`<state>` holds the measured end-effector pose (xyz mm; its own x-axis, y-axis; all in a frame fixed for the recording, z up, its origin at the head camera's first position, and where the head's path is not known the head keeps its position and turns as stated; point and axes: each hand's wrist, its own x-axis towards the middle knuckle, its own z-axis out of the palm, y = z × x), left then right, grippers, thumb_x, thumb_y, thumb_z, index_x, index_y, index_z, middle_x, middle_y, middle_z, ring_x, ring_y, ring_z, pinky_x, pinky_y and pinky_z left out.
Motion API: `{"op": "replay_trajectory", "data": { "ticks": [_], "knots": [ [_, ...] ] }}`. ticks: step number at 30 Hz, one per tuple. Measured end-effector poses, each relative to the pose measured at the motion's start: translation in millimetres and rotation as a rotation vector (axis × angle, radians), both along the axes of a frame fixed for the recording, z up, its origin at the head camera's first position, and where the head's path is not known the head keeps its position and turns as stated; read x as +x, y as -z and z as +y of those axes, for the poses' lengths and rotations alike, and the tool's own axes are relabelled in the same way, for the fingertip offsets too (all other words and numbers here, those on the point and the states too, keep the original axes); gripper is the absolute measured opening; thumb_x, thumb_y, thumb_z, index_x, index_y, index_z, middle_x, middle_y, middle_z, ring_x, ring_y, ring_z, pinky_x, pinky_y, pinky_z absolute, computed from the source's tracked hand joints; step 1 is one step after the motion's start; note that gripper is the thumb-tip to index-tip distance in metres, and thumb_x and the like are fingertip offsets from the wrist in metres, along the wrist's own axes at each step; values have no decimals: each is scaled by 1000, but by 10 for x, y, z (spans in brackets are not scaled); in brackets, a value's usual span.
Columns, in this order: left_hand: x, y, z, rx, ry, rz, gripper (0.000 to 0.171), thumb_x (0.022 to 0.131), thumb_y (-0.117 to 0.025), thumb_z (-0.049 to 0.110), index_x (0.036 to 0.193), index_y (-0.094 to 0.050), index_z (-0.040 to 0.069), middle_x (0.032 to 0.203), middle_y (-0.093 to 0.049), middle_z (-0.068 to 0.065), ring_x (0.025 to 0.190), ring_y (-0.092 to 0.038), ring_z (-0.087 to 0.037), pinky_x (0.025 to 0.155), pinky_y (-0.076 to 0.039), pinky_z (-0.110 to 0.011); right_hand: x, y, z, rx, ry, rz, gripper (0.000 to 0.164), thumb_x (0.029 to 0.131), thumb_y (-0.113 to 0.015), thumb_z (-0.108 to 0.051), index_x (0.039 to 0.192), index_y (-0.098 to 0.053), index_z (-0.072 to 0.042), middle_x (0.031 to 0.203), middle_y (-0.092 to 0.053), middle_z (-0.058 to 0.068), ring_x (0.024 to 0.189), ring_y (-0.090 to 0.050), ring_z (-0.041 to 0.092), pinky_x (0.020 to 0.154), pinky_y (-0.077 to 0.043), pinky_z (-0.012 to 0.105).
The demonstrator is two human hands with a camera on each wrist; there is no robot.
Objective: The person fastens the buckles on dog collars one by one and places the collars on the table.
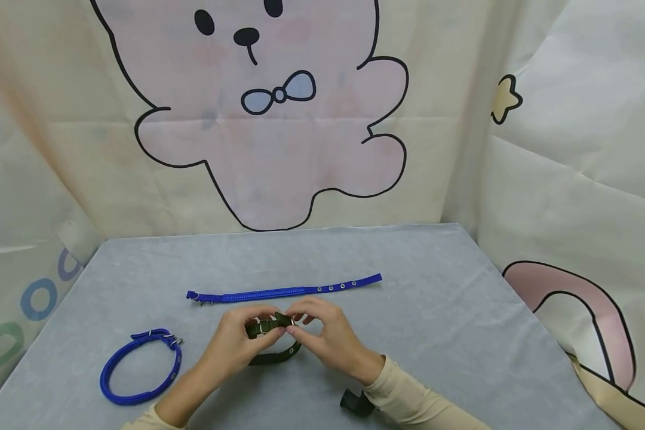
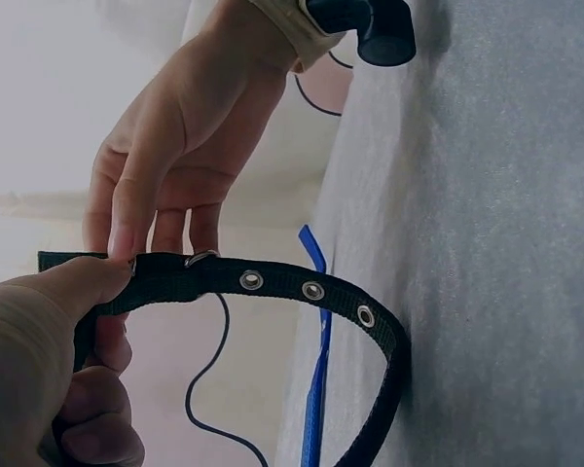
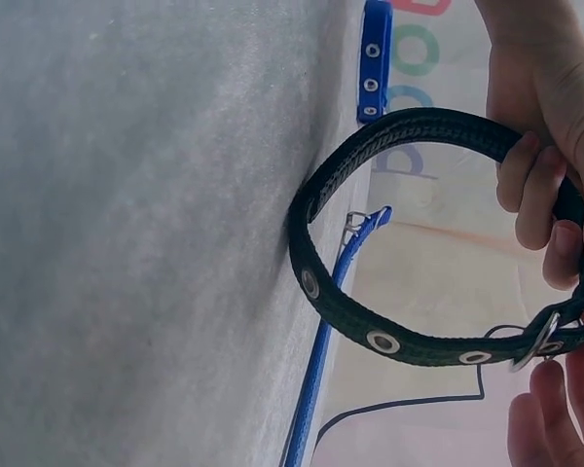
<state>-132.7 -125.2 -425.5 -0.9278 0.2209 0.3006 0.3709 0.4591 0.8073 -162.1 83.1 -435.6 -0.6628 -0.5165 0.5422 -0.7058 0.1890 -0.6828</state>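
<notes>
A dark green pet collar (image 1: 275, 358) is held between both hands above the grey-covered table. My left hand (image 1: 236, 339) pinches it by the buckle end, thumb on top and fingers beneath. With thumb and fingertips, my right hand (image 1: 326, 334) pinches the strap end at the metal buckle. The collar forms a closed loop, its lower curve close over the table. Metal eyelets (image 3: 383, 341) line the strap, and a metal ring (image 3: 535, 341) sits beside the right fingertips. In the left wrist view the strap tip (image 2: 63, 260) sticks out past the left thumb.
One blue collar (image 1: 282, 294) lies stretched out flat behind the hands. Another blue collar (image 1: 104, 376), buckled into a loop, lies at the left on the grey cloth (image 1: 419, 334). A black cylindrical piece (image 1: 356, 403) shows beside the right sleeve. Printed curtains (image 1: 430, 179) surround the table.
</notes>
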Motion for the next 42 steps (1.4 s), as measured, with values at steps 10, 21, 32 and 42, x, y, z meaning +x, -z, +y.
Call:
{"op": "replay_trajectory", "data": {
  "ticks": [10,21,32,42],
  "knots": [
    [24,39,48,-97,-59,143,18,82,-84,11,99,-78,13,91,-76,1,75,-63,1,62,-53,-20,22,-8,-12,-13,12,3,18,93,-72,-9,111,-72,-13,110,-71,4,99,-66,15,79,-58,33],
    [20,36,62,-210,-96,257,19,78,-87,13,94,-77,17,89,-76,5,78,-66,-1,66,-53,-21,26,-3,-11,-38,30,3,19,93,-72,-7,112,-70,-10,108,-72,7,97,-67,18,78,-58,29],
    [-19,81,42,-243,-99,160,19,80,-86,15,96,-77,19,93,-76,8,77,-62,-1,66,-50,-22,-9,-1,-6,-13,16,-140,18,103,-57,-12,122,-56,-11,113,-71,8,103,-69,19,80,-56,28],
    [-44,102,28,-117,-76,195,18,85,-81,9,101,-76,13,94,-77,0,64,-48,1,56,-42,-19,-66,46,14,-105,-28,-255,19,108,-44,-10,126,-45,-3,115,-72,22,98,-70,29,75,-60,38]
  ]
}}
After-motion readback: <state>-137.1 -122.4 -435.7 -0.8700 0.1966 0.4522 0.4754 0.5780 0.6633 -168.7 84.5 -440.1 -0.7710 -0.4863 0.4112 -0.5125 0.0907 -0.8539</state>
